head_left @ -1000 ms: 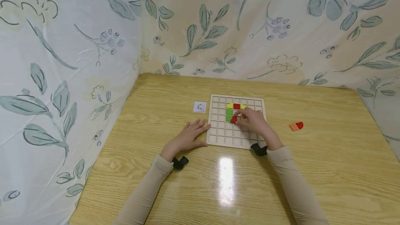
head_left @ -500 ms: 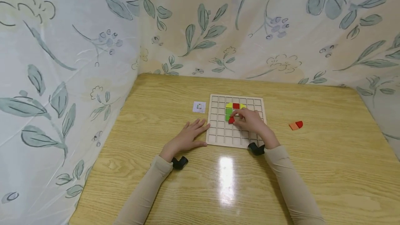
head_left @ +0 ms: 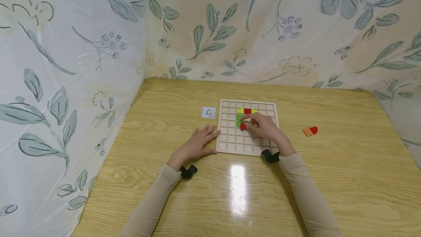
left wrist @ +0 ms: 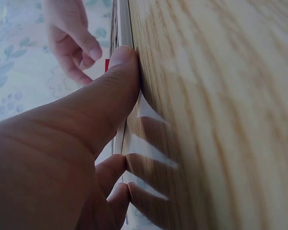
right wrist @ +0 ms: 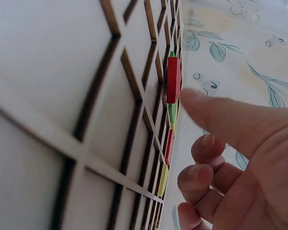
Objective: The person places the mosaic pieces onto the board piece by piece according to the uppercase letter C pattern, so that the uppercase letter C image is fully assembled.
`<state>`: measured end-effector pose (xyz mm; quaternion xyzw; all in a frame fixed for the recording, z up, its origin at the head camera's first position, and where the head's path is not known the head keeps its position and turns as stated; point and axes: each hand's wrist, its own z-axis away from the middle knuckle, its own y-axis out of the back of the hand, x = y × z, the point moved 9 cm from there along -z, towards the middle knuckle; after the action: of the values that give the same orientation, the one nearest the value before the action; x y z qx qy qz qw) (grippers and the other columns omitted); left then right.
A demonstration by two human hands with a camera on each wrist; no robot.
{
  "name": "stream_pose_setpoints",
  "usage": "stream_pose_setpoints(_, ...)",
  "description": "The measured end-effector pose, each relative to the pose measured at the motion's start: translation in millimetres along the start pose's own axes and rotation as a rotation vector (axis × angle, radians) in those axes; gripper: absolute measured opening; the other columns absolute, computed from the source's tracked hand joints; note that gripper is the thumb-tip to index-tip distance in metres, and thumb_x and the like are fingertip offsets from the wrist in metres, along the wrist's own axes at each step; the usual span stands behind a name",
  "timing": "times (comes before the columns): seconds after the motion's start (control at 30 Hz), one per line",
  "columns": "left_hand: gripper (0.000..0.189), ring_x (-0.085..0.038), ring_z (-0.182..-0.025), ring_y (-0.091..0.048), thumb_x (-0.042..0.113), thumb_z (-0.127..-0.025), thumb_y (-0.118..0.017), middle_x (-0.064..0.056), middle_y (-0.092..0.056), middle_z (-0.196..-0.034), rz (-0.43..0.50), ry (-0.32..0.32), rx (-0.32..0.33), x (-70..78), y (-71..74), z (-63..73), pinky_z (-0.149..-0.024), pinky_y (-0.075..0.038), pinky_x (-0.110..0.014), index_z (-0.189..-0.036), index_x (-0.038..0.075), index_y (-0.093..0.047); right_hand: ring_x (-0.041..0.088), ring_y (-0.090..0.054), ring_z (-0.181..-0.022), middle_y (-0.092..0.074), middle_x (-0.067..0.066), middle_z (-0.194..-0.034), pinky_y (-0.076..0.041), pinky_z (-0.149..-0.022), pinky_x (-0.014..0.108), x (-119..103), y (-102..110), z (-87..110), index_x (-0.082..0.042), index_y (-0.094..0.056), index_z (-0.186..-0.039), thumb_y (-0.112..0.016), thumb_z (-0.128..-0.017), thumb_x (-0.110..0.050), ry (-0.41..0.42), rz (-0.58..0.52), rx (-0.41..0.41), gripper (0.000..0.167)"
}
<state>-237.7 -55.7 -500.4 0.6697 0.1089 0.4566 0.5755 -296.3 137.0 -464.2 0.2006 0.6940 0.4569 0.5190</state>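
Pale wooden board (head_left: 231,139) with a grid of square cells sits on the desk (head_left: 171,109) in the head view. We see the left hand (head_left: 196,145) lying beside it, fingers spread, with the thumb and a fingertip at its left edge. Our right hand (head_left: 265,125) is over the grid, thumb at a red piece (head_left: 243,126) that sits askew just below the green pieces (head_left: 239,120). Above these we have yellow pieces (head_left: 240,111) either side of a red square (head_left: 247,111), partly covered by that hand. Printed card (head_left: 208,112) left of the board; orange piece (head_left: 308,132) touching a rounded red one (head_left: 314,130), off to the right. Floral cloth (head_left: 220,65) behind.

Left wrist view: we get the left thumb pressed on the board's edge, other fingers apart lower down. Right hand is blurry behind, a bit of red near its fingers.

Right wrist view: we see the thumb tip at the red piece, touching or nearly so, other fingers curled. Index unclear, so we can't tell if it's pinched.
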Motion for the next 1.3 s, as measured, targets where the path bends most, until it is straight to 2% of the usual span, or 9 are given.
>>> stream_pose_setpoints(0.23,0.072,-0.027,-0.143,-0.006,0.045,-0.09,-0.055,-0.007,-0.013,-0.155,0.005,-0.004,-0.002,0.8,0.5,0.4,-0.113,-0.003,-0.055,-0.149,0.02,-0.022,0.016,-0.038,-0.061,-0.048,0.001,-0.07,-0.026,-0.06,0.03,3.8,-2.5,0.1,-0.013,-0.068,-0.103,-0.071,-0.082,-0.024,-0.046,0.0,0.005,0.024)
stream_pose_setpoints(0.47,0.072,-0.029,-0.143,-0.007,0.043,-0.09,-0.056,-0.008,-0.014,-0.155,0.009,-0.011,0.002,2.4,1.8,0.8,-0.112,-0.003,-0.055,-0.149,0.019,-0.024,0.016,-0.038,-0.063,-0.048,0.001,-0.072,-0.023,-0.064,0.033,-0.8,-3.6,0.3,-0.012,-0.068,-0.102,-0.072,-0.082,-0.023,-0.056,0.011,-0.002,0.023)
stream_pose_setpoints(0.8,0.072,-0.028,-0.143,-0.006,0.043,-0.09,-0.056,-0.008,-0.013,-0.155,0.008,-0.01,-0.003,1.0,0.1,0.0,-0.112,-0.003,-0.055,-0.149,0.019,-0.023,0.015,-0.04,-0.061,-0.049,0.0,-0.07,-0.029,-0.057,0.029,-5.5,-4.7,1.0,-0.014,-0.068,-0.105,-0.069,-0.084,-0.016,-0.001,0.001,-0.015,0.021)
stream_pose_setpoints(1.0,0.072,-0.028,-0.143,-0.006,0.043,-0.089,-0.056,-0.008,-0.013,-0.155,0.015,-0.015,-0.005,1.5,0.2,0.9,-0.112,-0.002,-0.056,-0.149,0.019,-0.023,0.013,-0.041,-0.063,-0.048,-0.002,-0.07,-0.03,-0.06,0.029,-8.9,-9.2,3.6,-0.017,-0.069,-0.104,-0.069,-0.084,-0.017,0.047,-0.001,-0.036,0.021)
stream_pose_setpoints(1.3,0.072,-0.027,-0.143,-0.005,0.046,-0.089,-0.055,-0.007,-0.013,-0.155,0.007,-0.003,-0.011,0.3,0.0,0.3,-0.113,-0.002,-0.055,-0.149,0.021,-0.022,0.016,-0.043,-0.068,-0.053,-0.001,-0.079,-0.03,-0.075,0.044,-12.4,-10.9,4.8,-0.022,-0.071,-0.103,-0.069,-0.084,-0.019,0.023,0.009,-0.062,0.019)
